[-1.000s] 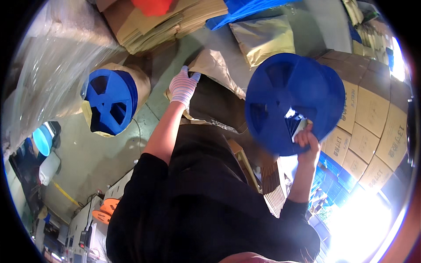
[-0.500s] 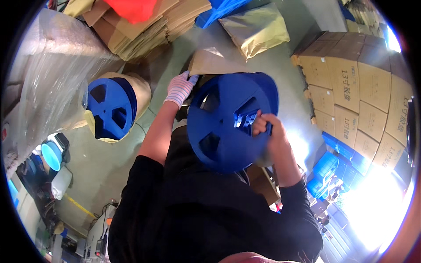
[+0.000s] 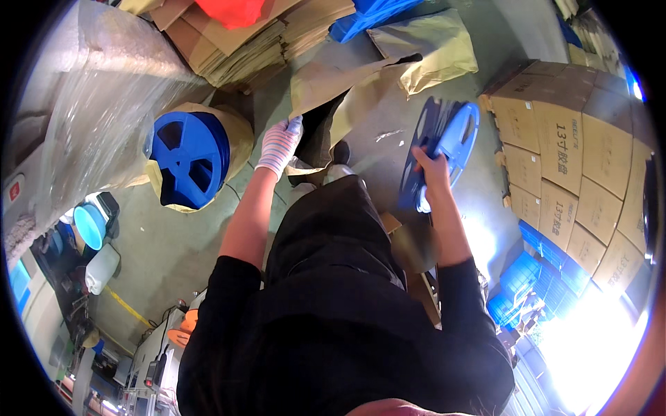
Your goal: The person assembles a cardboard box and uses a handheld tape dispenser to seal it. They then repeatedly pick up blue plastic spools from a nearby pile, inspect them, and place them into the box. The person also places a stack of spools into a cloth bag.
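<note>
In a striped glove, my left hand (image 3: 280, 143) grips the edge of a brown paper sack (image 3: 320, 91), whose dark mouth gapes beside it. Bare, my right hand (image 3: 435, 170) is closed on blue plastic reels (image 3: 458, 137), held tilted nearly edge-on to the right of the sack. How many reels are in that hand I cannot tell. Left of my gloved hand, another paper sack (image 3: 239, 135) stands on the floor with blue reels (image 3: 186, 161) stacked in it.
Stacked cartons (image 3: 544, 152) stand at the right, flattened cardboard (image 3: 257, 52) at the top left. A wrapped pallet load (image 3: 104, 104) rises at the left. Another paper sack (image 3: 433, 52) lies beyond the open one. A light blue basin (image 3: 89, 226) sits lower left.
My right hand has swung the blue reels rightward and turned them edge-on, away from my front. The paper sack's open mouth now shows. My left hand stays at the sack's edge.
</note>
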{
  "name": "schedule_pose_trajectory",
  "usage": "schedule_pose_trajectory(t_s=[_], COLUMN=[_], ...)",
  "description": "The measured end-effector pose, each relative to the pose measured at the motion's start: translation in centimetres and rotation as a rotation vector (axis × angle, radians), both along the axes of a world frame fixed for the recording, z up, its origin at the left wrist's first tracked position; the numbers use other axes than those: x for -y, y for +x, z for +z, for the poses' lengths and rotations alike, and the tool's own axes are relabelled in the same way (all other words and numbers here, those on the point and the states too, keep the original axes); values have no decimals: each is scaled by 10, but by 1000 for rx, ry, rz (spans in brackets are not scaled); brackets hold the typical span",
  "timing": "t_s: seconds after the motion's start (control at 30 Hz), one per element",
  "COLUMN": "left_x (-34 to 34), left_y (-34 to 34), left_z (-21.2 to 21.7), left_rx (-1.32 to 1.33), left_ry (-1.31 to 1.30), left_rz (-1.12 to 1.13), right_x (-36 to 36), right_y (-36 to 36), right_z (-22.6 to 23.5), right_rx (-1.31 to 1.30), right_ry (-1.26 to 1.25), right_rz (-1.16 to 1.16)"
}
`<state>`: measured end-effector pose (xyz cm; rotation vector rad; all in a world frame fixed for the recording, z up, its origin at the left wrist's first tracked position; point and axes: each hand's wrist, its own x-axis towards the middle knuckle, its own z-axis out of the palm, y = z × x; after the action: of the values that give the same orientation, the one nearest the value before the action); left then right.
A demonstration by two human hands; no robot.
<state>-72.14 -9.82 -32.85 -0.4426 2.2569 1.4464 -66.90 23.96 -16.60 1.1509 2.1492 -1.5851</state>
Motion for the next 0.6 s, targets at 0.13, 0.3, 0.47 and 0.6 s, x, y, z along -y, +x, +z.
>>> schedule_pose_trajectory(t_s=[0.13,0.3,0.47,0.6], left_x=[-36,-92,-136,-156], left_y=[-14,-17,-31,-28], left_z=[52,87,98,70], left_rx=[-8,90,216,23], left_ry=[-45,-361,-199,-370], left_rz=[43,-111,-37,-122], right_x=[-13,7,32,43], right_y=[-46,-88,-119,-109], right_z=[-93,-123,-118,-127], right_rx=[74,109,275,352], right_ry=[-114,-345,-167,42], right_rz=[-114,-310,-161,42])
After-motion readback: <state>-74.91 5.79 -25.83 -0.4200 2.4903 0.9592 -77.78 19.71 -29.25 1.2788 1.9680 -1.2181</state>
